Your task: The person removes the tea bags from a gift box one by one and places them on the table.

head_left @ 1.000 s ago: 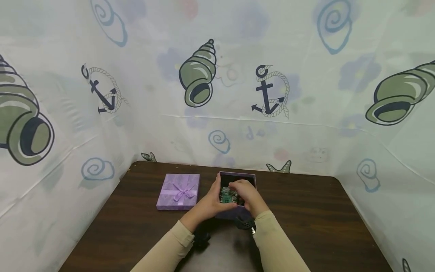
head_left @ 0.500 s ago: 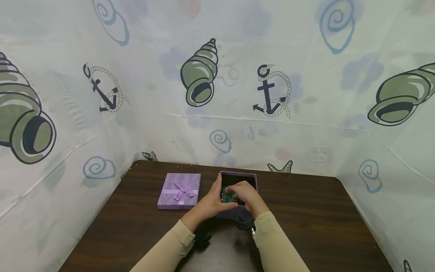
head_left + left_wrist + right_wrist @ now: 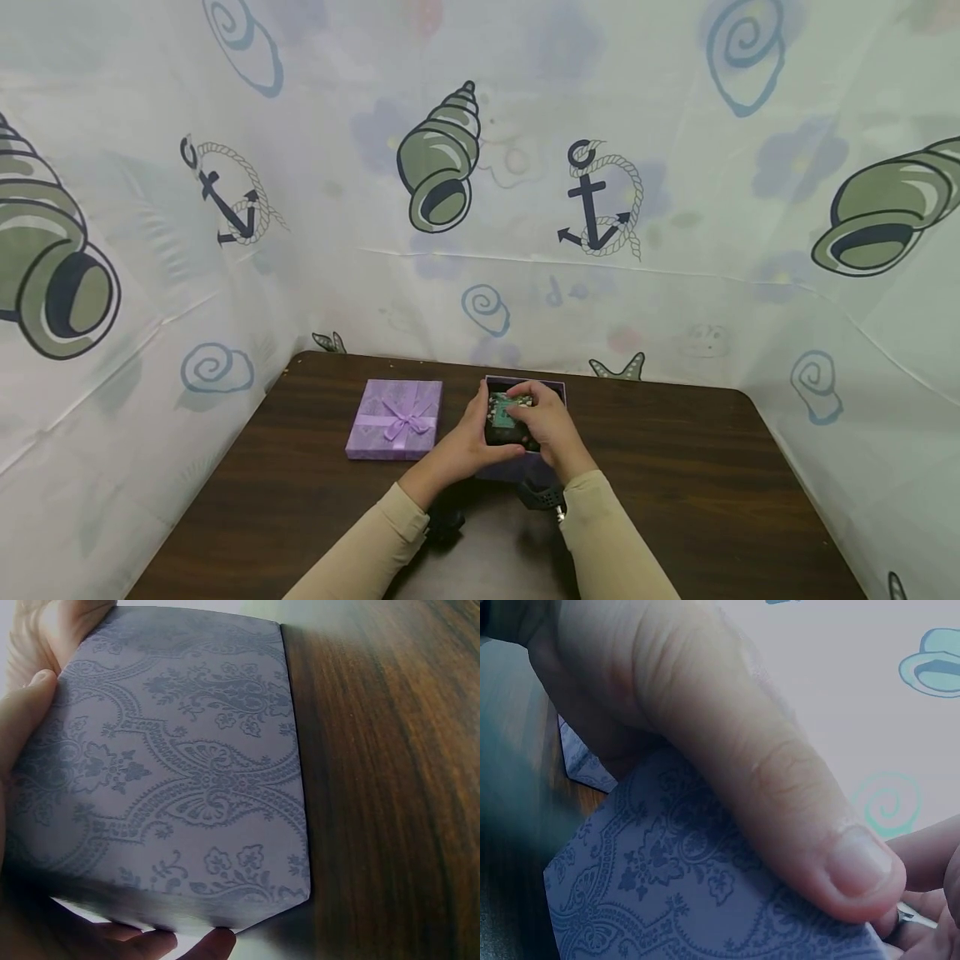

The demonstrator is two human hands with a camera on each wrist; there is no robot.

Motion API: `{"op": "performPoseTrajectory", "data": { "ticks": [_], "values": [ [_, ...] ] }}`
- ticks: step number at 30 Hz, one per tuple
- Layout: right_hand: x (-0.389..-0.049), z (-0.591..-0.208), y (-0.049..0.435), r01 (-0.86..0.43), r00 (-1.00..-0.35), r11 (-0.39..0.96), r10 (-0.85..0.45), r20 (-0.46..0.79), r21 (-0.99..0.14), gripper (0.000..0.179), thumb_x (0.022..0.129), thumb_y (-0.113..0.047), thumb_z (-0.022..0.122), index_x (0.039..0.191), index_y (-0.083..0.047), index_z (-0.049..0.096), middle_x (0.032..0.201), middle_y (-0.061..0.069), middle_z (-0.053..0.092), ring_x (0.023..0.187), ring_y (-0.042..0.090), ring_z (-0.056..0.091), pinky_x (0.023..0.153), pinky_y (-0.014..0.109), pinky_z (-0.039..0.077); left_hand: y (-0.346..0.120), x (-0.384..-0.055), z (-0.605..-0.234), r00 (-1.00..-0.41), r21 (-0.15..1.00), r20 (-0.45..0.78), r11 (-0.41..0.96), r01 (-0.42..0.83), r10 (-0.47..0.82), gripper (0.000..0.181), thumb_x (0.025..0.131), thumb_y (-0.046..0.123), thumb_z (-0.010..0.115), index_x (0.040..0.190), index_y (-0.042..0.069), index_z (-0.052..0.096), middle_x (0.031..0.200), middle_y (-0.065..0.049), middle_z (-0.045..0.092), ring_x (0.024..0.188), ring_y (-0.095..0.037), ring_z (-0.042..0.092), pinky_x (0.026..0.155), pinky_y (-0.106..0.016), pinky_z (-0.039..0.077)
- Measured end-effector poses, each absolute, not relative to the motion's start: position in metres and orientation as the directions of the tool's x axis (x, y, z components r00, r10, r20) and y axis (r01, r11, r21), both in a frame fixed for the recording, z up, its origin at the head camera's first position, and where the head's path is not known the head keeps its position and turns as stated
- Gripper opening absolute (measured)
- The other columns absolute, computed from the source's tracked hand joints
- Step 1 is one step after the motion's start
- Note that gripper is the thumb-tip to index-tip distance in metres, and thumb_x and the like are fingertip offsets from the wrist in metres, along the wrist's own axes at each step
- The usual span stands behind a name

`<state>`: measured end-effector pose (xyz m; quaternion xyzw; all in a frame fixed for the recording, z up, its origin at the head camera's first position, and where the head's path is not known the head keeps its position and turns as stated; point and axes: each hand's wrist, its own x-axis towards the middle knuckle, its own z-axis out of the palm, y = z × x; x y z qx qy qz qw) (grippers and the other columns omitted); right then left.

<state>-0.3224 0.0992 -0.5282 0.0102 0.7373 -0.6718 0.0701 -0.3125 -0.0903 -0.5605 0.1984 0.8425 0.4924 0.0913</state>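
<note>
An open purple box (image 3: 510, 472) with a dark inside stands on the table, its wall printed with a floral pattern. My left hand (image 3: 463, 443) grips it from the left side. In the left wrist view, left fingertips (image 3: 214, 945) wrap one edge of the patterned wall (image 3: 202, 765). The large thumb (image 3: 780, 787) in the right wrist view is the left one, lying along the rim. My right hand (image 3: 553, 427) reaches into the box and pinches a small green circuit board (image 3: 501, 410). Its fingers partly cover the board.
The purple lid (image 3: 393, 421) with its ribbon bow lies left of the box. A dark brown wooden table (image 3: 675, 483) carries both. Behind and at the sides hangs a pale curtain (image 3: 525, 308) printed with shells and anchors.
The board has moved with my right hand toward the far side of the box, leaving dark interior on its near side. My left hand has kept its grip, and the lid has stayed put.
</note>
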Motion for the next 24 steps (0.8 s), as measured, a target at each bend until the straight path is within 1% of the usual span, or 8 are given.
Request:
{"op": "performPoseTrajectory", "data": {
  "ticks": [3, 6, 7, 11, 15, 19, 22, 24],
  "values": [
    [-0.323, -0.525, 0.102, 0.093, -0.993, 0.055, -0.075, -0.097, -0.994, 0.031, 0.105, -0.007, 0.070, 0.135, -0.011, 0.066, 0.119, 0.016, 0.063, 0.076, 0.021, 0.059, 0.057, 0.029, 0.050, -0.088, -0.315, -0.560, -0.903, 0.874, 0.057, 0.415, 0.251, 0.425, 0.140, 0.088, 0.059, 0.087, 0.175, 0.014, -0.014, 0.183, -0.020, -0.001, 0.164, -0.043, 0.025, 0.129, -0.060, 0.033],
    [-0.323, -0.523, 0.104, 0.053, -0.997, 0.005, -0.062, -0.053, -0.999, 0.033, 0.105, -0.006, 0.070, 0.137, -0.013, 0.066, 0.115, 0.016, 0.062, 0.067, 0.018, 0.054, 0.052, 0.026, 0.045, -0.087, -0.317, -0.559, -0.902, 0.878, 0.071, 0.402, 0.259, 0.426, 0.140, 0.089, 0.057, 0.088, 0.175, 0.015, -0.014, 0.183, -0.022, 0.001, 0.162, -0.043, 0.028, 0.128, -0.061, 0.034],
    [-0.322, -0.522, 0.105, 0.033, -0.999, -0.004, -0.043, -0.033, -0.999, 0.031, 0.105, -0.007, 0.070, 0.135, -0.014, 0.067, 0.120, 0.013, 0.062, 0.063, 0.017, 0.050, 0.051, 0.026, 0.045, -0.087, -0.317, -0.559, -0.903, 0.877, 0.069, 0.405, 0.257, 0.424, 0.139, 0.089, 0.057, 0.087, 0.175, 0.016, -0.014, 0.183, -0.021, 0.001, 0.163, -0.044, 0.027, 0.128, -0.061, 0.034],
    [-0.317, -0.524, 0.105, -0.053, -0.998, -0.030, 0.019, 0.053, -0.998, 0.018, 0.107, -0.013, 0.071, 0.125, -0.014, 0.073, 0.122, 0.014, 0.060, 0.061, 0.015, 0.045, 0.053, 0.028, 0.046, -0.089, -0.313, -0.559, -0.912, 0.870, 0.037, 0.436, 0.230, 0.408, 0.137, 0.089, 0.057, 0.087, 0.176, 0.020, -0.013, 0.184, -0.019, -0.002, 0.168, -0.044, 0.018, 0.129, -0.066, 0.030],
    [-0.312, -0.528, 0.104, -0.130, -0.991, -0.008, 0.024, 0.130, -0.991, 0.019, 0.105, -0.016, 0.075, 0.124, -0.014, 0.074, 0.120, 0.016, 0.060, 0.069, 0.017, 0.048, 0.061, 0.030, 0.050, -0.093, -0.309, -0.560, -0.921, 0.865, 0.012, 0.458, 0.204, 0.389, 0.135, 0.091, 0.054, 0.087, 0.176, 0.018, -0.012, 0.184, -0.018, -0.003, 0.169, -0.046, 0.013, 0.128, -0.071, 0.029],
    [-0.309, -0.530, 0.104, -0.204, -0.979, 0.000, -0.007, 0.204, -0.979, 0.029, 0.102, -0.011, 0.078, 0.130, -0.012, 0.070, 0.138, 0.012, 0.061, 0.092, 0.021, 0.060, 0.076, 0.027, 0.057, -0.094, -0.308, -0.560, -0.920, 0.868, 0.019, 0.450, 0.209, 0.391, 0.134, 0.091, 0.054, 0.086, 0.176, 0.018, -0.012, 0.184, -0.017, -0.004, 0.169, -0.045, 0.013, 0.127, -0.072, 0.028],
    [-0.309, -0.530, 0.107, -0.243, -0.970, -0.018, -0.013, 0.243, -0.970, 0.032, 0.102, -0.007, 0.077, 0.133, -0.011, 0.068, 0.148, 0.009, 0.058, 0.108, 0.025, 0.062, 0.082, 0.026, 0.058, -0.092, -0.309, -0.560, -0.917, 0.869, 0.026, 0.445, 0.217, 0.397, 0.135, 0.091, 0.056, 0.086, 0.176, 0.020, -0.012, 0.184, -0.017, -0.005, 0.169, -0.044, 0.010, 0.129, -0.071, 0.027],
    [-0.309, -0.530, 0.109, -0.269, -0.963, -0.029, -0.008, 0.270, -0.963, 0.033, 0.104, -0.008, 0.075, 0.135, -0.010, 0.066, 0.149, 0.009, 0.057, 0.114, 0.025, 0.060, 0.084, 0.025, 0.058, -0.090, -0.311, -0.561, -0.915, 0.868, 0.026, 0.445, 0.220, 0.402, 0.135, 0.091, 0.056, 0.086, 0.175, 0.021, -0.013, 0.184, -0.017, -0.005, 0.169, -0.044, 0.009, 0.129, -0.071, 0.027]
  ]
}}
